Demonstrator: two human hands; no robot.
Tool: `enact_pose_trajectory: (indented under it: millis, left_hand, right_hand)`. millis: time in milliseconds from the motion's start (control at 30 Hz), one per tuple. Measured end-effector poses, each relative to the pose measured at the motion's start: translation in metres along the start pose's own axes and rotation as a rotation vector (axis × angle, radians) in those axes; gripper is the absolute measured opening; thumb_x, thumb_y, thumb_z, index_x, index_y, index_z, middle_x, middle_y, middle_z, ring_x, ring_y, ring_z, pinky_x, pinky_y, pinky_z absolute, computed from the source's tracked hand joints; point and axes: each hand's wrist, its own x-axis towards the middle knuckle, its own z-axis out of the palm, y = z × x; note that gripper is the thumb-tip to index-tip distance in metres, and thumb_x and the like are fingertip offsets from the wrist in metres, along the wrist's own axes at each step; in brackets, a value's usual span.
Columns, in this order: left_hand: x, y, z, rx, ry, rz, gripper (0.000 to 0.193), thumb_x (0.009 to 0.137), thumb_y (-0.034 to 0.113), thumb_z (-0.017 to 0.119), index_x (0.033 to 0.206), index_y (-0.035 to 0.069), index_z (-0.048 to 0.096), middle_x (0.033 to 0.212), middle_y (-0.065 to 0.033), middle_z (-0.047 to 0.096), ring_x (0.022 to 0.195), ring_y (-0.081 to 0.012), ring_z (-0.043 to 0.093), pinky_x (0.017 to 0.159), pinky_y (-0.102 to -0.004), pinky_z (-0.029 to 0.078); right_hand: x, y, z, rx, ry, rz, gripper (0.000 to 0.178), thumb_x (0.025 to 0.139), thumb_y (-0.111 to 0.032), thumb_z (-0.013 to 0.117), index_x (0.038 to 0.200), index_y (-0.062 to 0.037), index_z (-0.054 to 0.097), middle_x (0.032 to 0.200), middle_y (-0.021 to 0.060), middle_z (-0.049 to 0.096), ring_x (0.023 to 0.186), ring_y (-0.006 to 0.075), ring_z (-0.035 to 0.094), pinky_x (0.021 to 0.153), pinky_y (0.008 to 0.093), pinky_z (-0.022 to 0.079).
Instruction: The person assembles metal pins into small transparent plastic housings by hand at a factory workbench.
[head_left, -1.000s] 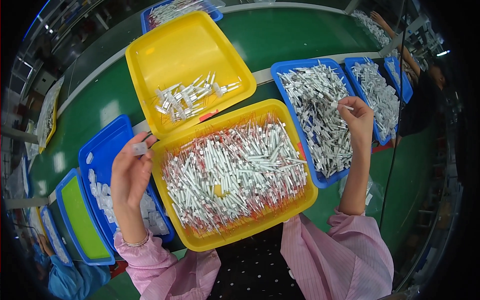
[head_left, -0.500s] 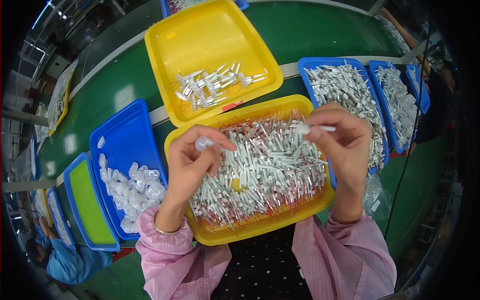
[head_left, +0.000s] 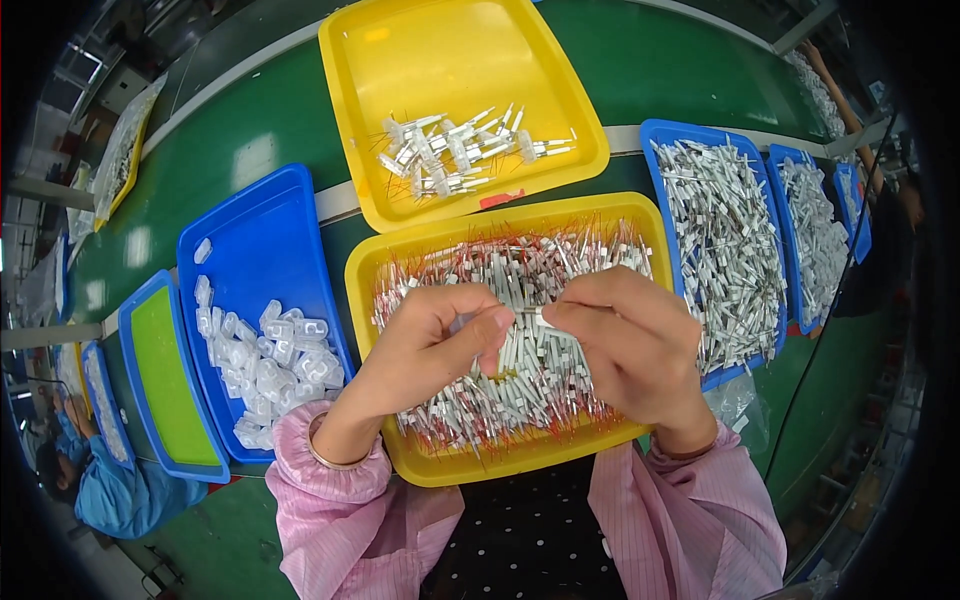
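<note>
My left hand [head_left: 430, 340] is closed, its thumb and forefinger pinched together around a clear plastic cap [head_left: 459, 323] mostly hidden by the fingers. Facing it, my right hand [head_left: 635, 340] pinches a thin white stick-like part [head_left: 542, 318], of which only an end shows. The fingertips of both hands almost meet. Whether the two pieces touch I cannot tell. Below them lies a yellow tray [head_left: 500, 470] filled with many white and silver stick-like parts [head_left: 530, 385] that have fine red wires.
Beyond stands another yellow tray [head_left: 450, 70] with a small pile of assembled pieces [head_left: 455, 150]. Clear caps [head_left: 275, 375] lie in a blue tray [head_left: 255, 240] on the left. Blue trays of parts [head_left: 725, 250] stand right. Another person's blue sleeve [head_left: 125, 490] shows lower left.
Both hands have come together over the near tray: the right moved left and down with the stick-like part, the left moved right with the cap. The view has shifted slightly.
</note>
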Motion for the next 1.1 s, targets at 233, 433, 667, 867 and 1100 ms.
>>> enact_pose_trajectory:
  millis: [233,433,667,867,1100]
  left_hand:
    - [0.003,-0.004,-0.01,-0.104,0.224,0.067,0.012,0.09,0.009,0.046,0.083,0.003,0.054,0.067,-0.002,0.058,0.048,-0.0032,0.04,0.042,-0.0175,0.031]
    - [0.005,-0.002,0.003,-0.227,0.07,0.14,0.034,0.086,-0.006,0.04,0.119,0.003,0.04,0.107,-0.0095,0.052,0.081,-0.0106,0.05,0.065,-0.0218,0.041]
    - [0.002,-0.006,0.006,-0.118,0.012,0.266,0.043,0.086,-0.007,0.042,0.126,0.003,0.031,0.109,-0.0117,0.052,0.09,-0.015,0.054,0.073,-0.0249,0.043]
    - [0.005,-0.01,-0.002,-0.211,0.004,0.415,0.037,0.087,0.002,0.049,0.123,-0.002,0.04,0.103,-0.019,0.058,0.08,-0.016,0.057,0.062,-0.0228,0.045]
    - [0.008,-0.009,-0.004,-0.363,-0.004,0.499,0.042,0.088,0.01,0.051,0.125,-0.004,0.039,0.101,-0.0201,0.058,0.078,-0.0166,0.057,0.061,-0.0239,0.045]
  right_hand:
    - [0.002,0.01,-0.01,-0.077,0.068,-0.032,0.02,0.067,0.01,0.058,0.086,0.0055,0.062,0.081,0.0156,0.058,0.069,0.0248,0.06,0.061,0.0302,0.05]
    - [-0.008,0.014,0.007,0.925,0.084,0.509,0.014,0.082,0.004,0.056,0.095,0.0057,0.06,0.079,0.0118,0.061,0.071,0.0147,0.061,0.063,0.0248,0.052]
    - [-0.01,0.018,0.016,1.276,0.138,0.685,0.015,0.083,0.003,0.056,0.097,0.0067,0.057,0.079,0.0113,0.062,0.07,0.014,0.061,0.063,0.0249,0.052]
    - [-0.009,0.014,-0.005,0.942,0.241,0.496,0.015,0.078,0.005,0.06,0.093,0.0073,0.059,0.079,0.0124,0.06,0.067,0.013,0.058,0.059,0.0213,0.048]
    - [-0.006,0.007,-0.014,0.421,0.183,0.255,0.013,0.068,0.007,0.068,0.08,0.0065,0.063,0.073,0.0131,0.06,0.062,0.0167,0.058,0.053,0.0239,0.044]
